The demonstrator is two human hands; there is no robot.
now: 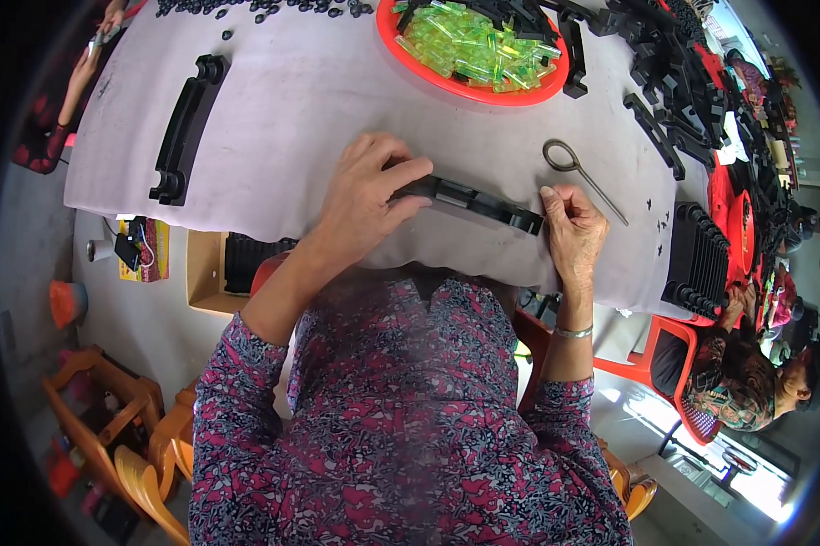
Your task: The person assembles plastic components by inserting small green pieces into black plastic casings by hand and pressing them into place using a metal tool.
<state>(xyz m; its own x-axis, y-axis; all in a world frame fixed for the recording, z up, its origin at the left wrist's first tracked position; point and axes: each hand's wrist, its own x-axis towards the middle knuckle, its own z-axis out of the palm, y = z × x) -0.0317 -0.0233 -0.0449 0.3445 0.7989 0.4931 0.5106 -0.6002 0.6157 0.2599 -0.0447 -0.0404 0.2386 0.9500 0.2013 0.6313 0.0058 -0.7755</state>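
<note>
I note left fingers (413,174) pinching one end of a long black plastic bar (482,204), right fingers (571,202) at its other – grip there I cannot tell – presumably bracing it steady between them.

Cloth-covered desk (282,118), red tray (487,95) on it, black beads (264,11) and black bar (188,132) left of tray, black parts (653,56) right, ring-handled rod (590,181) near-right
</note>
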